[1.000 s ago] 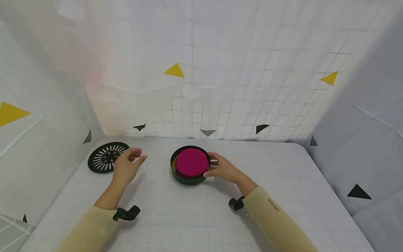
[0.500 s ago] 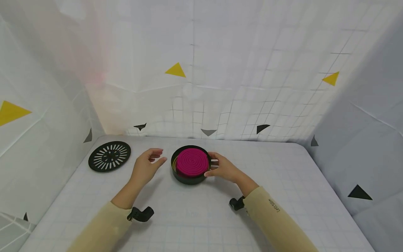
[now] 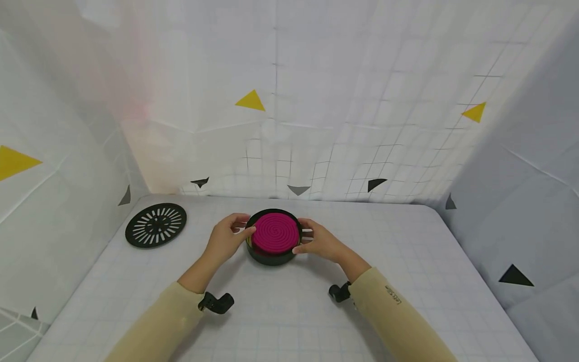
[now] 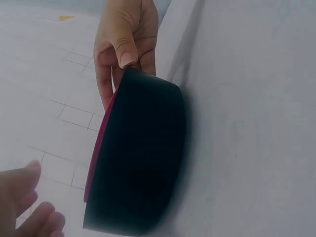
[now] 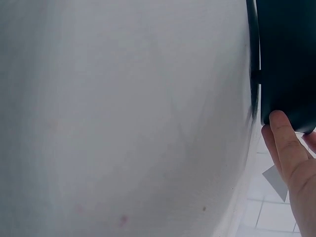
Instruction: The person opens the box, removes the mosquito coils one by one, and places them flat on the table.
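Observation:
A dark round mosquito coil tin [image 3: 270, 260] sits mid-table with pink spiral mosquito coils [image 3: 276, 233] in it, rising near its rim. My right hand [image 3: 322, 241] grips the tin's right side, thumb in front and fingers farther back. In the right wrist view, fingertips of the right hand [image 5: 291, 153] press against the dark wall. At the left rim is my left hand [image 3: 226, 236], its thumb over the edge beside the coils. The left wrist view has the left hand [image 4: 24, 202] with fingers apart from the tin [image 4: 138, 153]; the right hand [image 4: 128, 39] holds the opposite side.
A black slotted round lid [image 3: 156, 225] lies flat at the table's back left. White sheets with yellow and black triangles [image 3: 251, 100] enclose the white table [image 3: 280, 322] at the back and sides. Black wrist cameras [image 3: 217, 302] hang beneath both sleeves.
My left hand has moved right from over the slotted lid to the tin's left rim, uncovering the lid. The right hand and the tin have stayed in place.

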Motion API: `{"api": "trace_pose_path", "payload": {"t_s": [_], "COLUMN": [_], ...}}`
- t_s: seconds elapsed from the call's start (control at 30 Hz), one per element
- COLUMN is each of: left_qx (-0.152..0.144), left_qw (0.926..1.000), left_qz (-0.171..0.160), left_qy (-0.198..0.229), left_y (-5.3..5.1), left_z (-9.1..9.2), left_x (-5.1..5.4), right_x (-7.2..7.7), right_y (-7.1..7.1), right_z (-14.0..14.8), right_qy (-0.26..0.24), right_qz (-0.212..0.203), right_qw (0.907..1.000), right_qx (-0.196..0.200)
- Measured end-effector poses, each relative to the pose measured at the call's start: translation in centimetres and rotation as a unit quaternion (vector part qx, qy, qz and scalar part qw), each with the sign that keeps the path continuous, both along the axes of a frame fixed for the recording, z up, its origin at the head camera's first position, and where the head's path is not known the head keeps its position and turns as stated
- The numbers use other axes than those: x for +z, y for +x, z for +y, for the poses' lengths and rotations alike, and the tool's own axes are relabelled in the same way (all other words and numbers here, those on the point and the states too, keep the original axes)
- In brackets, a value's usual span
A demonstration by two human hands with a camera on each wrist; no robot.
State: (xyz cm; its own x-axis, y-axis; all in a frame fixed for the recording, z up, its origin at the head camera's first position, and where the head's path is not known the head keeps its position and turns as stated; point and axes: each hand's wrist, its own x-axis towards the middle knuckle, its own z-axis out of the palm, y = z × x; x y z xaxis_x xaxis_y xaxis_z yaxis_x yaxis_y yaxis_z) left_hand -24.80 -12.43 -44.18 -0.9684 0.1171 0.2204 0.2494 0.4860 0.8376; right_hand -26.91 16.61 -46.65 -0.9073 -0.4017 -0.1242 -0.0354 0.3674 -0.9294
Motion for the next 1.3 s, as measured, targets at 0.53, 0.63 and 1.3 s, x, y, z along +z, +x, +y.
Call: {"api": "trace_pose_path", "payload": {"t_s": [0.53, 0.63, 1.3], "left_qx": [-0.003, 0.0, -0.013], "left_qw": [0.9978, 0.9974, 0.9877], "left_qz": [-0.045, -0.051, -0.054], "left_qy": [-0.048, -0.051, -0.146], "left_y": [-2.1, -2.4, -3.3], "left_z": [2.0, 2.1, 2.9], "left_x": [0.1, -0.1, -0.3], "right_x": [0.0, 0.1, 0.2], "right_y": [-0.1, 0.0, 0.0], "right_z": [0.0, 0.0, -0.1], "right_qy": [0.008, 0.009, 0.017], "right_qz": [0.002, 0.001, -0.007], "right_qw": [1.0, 1.0, 0.9998], "right_qx": [-0.001, -0.002, -0.011]}}
